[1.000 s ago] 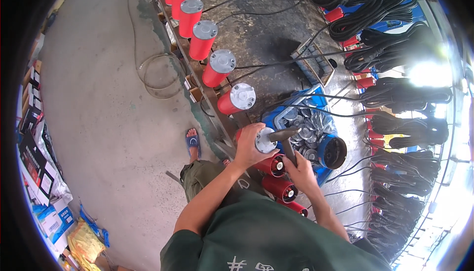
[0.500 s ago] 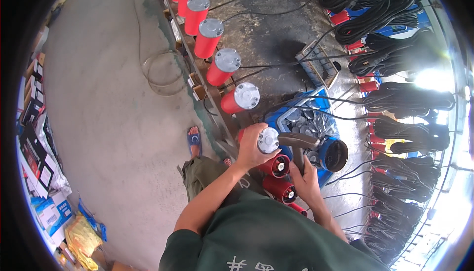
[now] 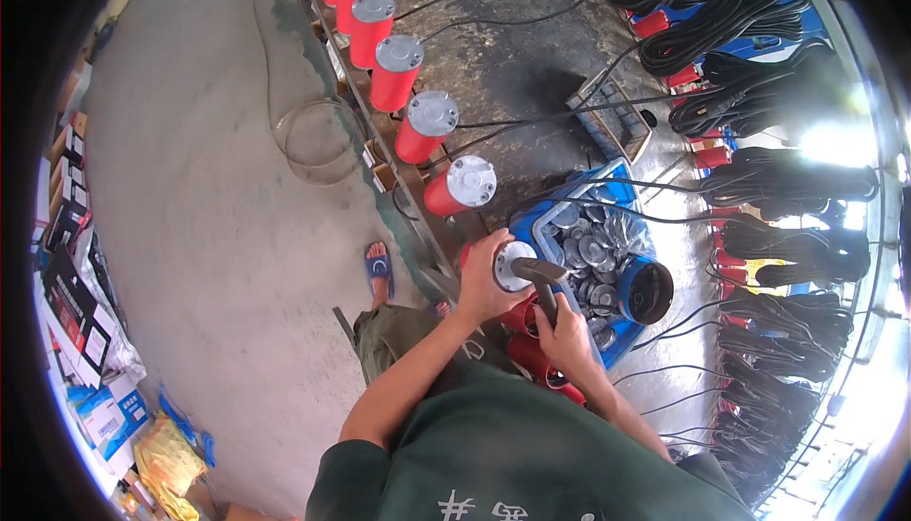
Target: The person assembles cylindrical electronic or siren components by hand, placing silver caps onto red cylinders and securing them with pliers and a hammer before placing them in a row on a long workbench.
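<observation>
My left hand [image 3: 481, 286] is wrapped round a red cylindrical housing, holding it upright by the round silver end cap [image 3: 511, 257] on its top. In my right hand [image 3: 569, 336] is the handle of a hammer [image 3: 541, 271]. The hammer's head is over the right part of that cap and covers some of it; whether it touches cannot be told. Close below my hands stand red housings without caps, one of them [image 3: 529, 355] partly behind my right hand. Just right of them, loose silver end caps [image 3: 590, 253] fill a blue crate [image 3: 539, 234].
Several capped red housings [image 3: 460, 186] line the bench edge, black cables trailing from them. A round blue container with a dark inside [image 3: 645, 291] sits at the crate's right. Beyond lies a small tray [image 3: 612, 118]. Coiled black cables [image 3: 792, 184] run along the right side.
The hammer has moved left and its head is now over the end cap. My right hand has shifted left with it. My left hand stays round the housing.
</observation>
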Demonstrator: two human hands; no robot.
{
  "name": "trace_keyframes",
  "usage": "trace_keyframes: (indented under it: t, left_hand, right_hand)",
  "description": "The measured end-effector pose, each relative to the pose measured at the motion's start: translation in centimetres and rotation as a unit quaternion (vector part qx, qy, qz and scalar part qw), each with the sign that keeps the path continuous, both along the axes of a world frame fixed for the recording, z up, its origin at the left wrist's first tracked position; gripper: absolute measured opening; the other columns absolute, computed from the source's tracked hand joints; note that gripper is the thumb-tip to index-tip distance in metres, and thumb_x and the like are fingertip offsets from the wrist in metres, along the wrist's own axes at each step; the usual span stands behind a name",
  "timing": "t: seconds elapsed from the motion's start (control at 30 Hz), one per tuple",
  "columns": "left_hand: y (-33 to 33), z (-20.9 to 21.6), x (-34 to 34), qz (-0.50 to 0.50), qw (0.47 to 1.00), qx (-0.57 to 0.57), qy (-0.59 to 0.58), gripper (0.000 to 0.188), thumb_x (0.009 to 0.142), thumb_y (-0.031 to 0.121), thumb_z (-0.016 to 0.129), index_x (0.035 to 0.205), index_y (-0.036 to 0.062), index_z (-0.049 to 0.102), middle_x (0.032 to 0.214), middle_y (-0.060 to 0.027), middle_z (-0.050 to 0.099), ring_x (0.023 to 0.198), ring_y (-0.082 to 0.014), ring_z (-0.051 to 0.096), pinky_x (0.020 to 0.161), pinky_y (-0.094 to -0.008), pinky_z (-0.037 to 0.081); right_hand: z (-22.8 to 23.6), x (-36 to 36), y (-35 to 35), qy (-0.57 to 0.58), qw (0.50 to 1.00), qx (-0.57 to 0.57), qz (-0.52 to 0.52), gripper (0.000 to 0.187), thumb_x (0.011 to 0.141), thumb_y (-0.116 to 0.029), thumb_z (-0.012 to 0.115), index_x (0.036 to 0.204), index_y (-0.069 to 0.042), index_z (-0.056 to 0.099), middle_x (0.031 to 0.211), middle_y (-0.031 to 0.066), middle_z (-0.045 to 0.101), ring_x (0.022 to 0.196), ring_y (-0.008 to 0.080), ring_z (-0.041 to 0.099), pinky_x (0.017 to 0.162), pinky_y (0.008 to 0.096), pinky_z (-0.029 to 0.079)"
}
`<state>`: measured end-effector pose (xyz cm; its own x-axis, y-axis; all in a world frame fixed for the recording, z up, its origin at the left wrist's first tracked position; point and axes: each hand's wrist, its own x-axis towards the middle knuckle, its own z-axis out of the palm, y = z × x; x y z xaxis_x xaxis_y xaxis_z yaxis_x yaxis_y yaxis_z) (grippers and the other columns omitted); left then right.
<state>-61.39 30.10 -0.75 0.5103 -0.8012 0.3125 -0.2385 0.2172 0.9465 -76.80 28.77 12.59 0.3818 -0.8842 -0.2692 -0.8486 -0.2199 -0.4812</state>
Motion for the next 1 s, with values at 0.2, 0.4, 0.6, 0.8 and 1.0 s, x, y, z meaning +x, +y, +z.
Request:
trace_keyframes:
  t: [0.2,0.4,0.6,0.8,1.0]
  left_hand:
    - [1.3,-0.6,0.1,0.017,1.000,0.005,-0.006,0.105,0.061,0.023,0.102,0.149,0.0040,0.048,0.132,-0.0144,0.069,0.119,-0.0362,0.066,0.104,-0.0459,0.052]
    - [0.4,-0.3,-0.4,0.000,1.000,-0.001,-0.017,0.097,0.059,0.028,0.101,0.142,0.0044,0.056,0.128,-0.0138,0.068,0.119,-0.0361,0.065,0.105,-0.0460,0.049]
    - [0.2,0.6,0.6,-0.034,0.999,0.005,-0.027,0.082,0.066,0.021,0.100,0.135,0.0031,0.060,0.125,-0.0175,0.067,0.112,-0.0363,0.069,0.099,-0.0440,0.055]
    - [-0.3,1.9,-0.6,-0.074,0.995,0.042,-0.056,0.085,0.067,0.020,0.100,0.136,0.0021,0.053,0.121,-0.0162,0.065,0.109,-0.0320,0.067,0.097,-0.0428,0.054]
    - [0.0,4.8,-0.4,-0.099,0.984,0.140,-0.040,0.070,0.078,0.024,0.096,0.131,0.0024,0.055,0.117,-0.0117,0.064,0.107,-0.0241,0.066,0.095,-0.0403,0.055]
  right_hand:
    - [6.4,1.5,-0.3,-0.033,0.996,0.084,-0.011,0.029,0.102,-0.026,0.069,0.104,0.001,0.060,0.071,0.0234,0.064,0.062,0.0374,0.064,0.061,0.0452,0.049]
    - [1.1,-0.6,0.6,-0.013,0.999,0.038,0.016,0.028,0.102,-0.026,0.066,0.114,-0.001,0.061,0.079,0.0309,0.068,0.075,0.0515,0.068,0.065,0.0570,0.052]
    - [1.9,-4.5,-3.6,-0.088,0.993,0.053,-0.058,0.029,0.102,-0.029,0.068,0.105,-0.001,0.061,0.079,0.0124,0.064,0.066,0.0253,0.061,0.063,0.0449,0.049]
    - [-2.4,-12.6,-10.2,-0.141,0.976,-0.155,-0.062,0.037,0.100,-0.031,0.071,0.121,-0.001,0.062,0.108,0.0196,0.072,0.103,0.0391,0.066,0.088,0.0466,0.052]
    - [-6.1,-16.2,-7.4,0.189,0.957,-0.180,0.124,0.032,0.088,-0.024,0.073,0.111,-0.003,0.068,0.111,0.0130,0.073,0.111,0.0305,0.068,0.097,0.0424,0.052]
